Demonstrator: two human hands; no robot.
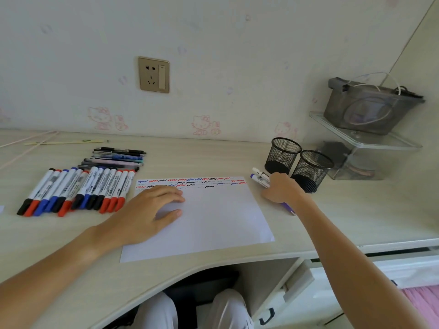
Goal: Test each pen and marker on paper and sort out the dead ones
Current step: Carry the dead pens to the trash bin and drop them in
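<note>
- Single view, worn on the seated person's head; no second view to overlap.
- Faces forward and down across the pale wood-grain desk toward the cartoon-patterned wall.
- Near: both bare forearms reach in from the bottom edge.
- Wide angle; desk edges bow, knees show beneath the desk.

- the lower half of the paper is bare; the left hand lies on its left part.
- a row of markers and a cluster of pens block the desk to the left.
- two mesh cups stand touching, just behind the right hand, with loose markers just beside them.
- open desk lies right of the cups, in front of the clear box.
</note>
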